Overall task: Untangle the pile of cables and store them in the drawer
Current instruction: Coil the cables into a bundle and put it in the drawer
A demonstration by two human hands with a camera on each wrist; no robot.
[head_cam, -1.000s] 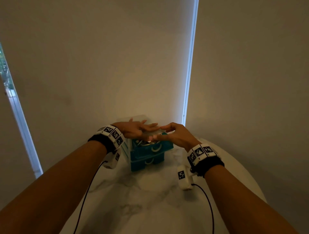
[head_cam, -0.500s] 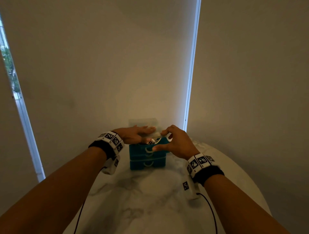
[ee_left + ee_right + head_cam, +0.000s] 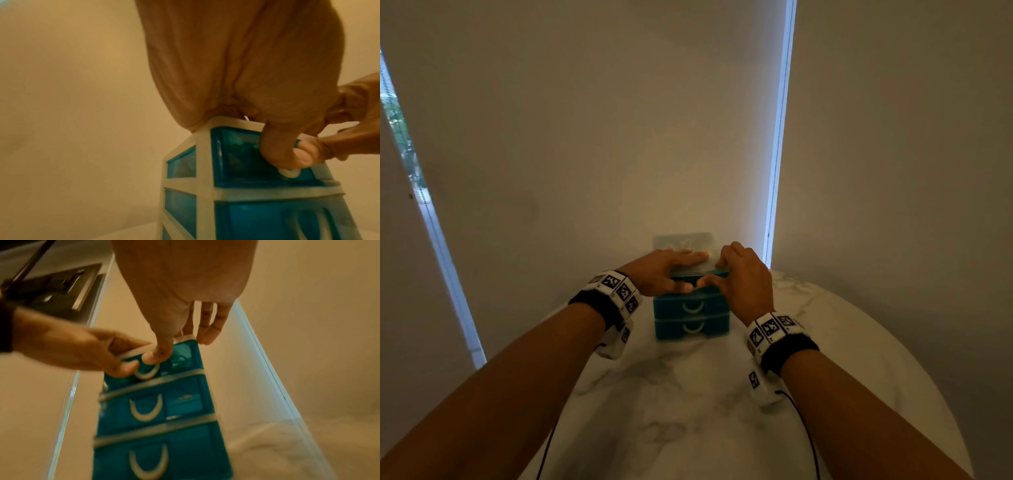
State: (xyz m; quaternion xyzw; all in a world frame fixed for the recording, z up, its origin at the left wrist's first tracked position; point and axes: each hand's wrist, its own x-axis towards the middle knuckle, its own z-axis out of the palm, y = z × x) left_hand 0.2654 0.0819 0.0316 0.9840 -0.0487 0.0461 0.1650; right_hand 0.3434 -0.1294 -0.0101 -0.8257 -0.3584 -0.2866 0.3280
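Observation:
A small blue drawer unit (image 3: 691, 315) with a white frame stands at the far edge of the table; its three drawers each carry a white crescent handle. The top drawer (image 3: 182, 353) sits pushed in, flush with the frame. My left hand (image 3: 664, 270) lies flat on the unit's top, its thumb (image 3: 283, 149) pressing the top drawer front (image 3: 236, 162). My right hand (image 3: 743, 277) arches over the top right corner, and its thumb (image 3: 158, 353) presses the same front just above the handle. Pale shapes show faintly through the blue plastic; I cannot make out any cable clearly.
The unit stands on a round white marble table (image 3: 688, 428) close to a plain wall (image 3: 619, 137). Bright window strips run at the left (image 3: 431, 222) and behind the unit (image 3: 777, 154). Black cords (image 3: 804, 428) trail from my wrist cameras over the table.
The top drawer, open with cables showing one second ago, is now pushed in. Both hands came down onto the unit and their thumbs moved onto the drawer front.

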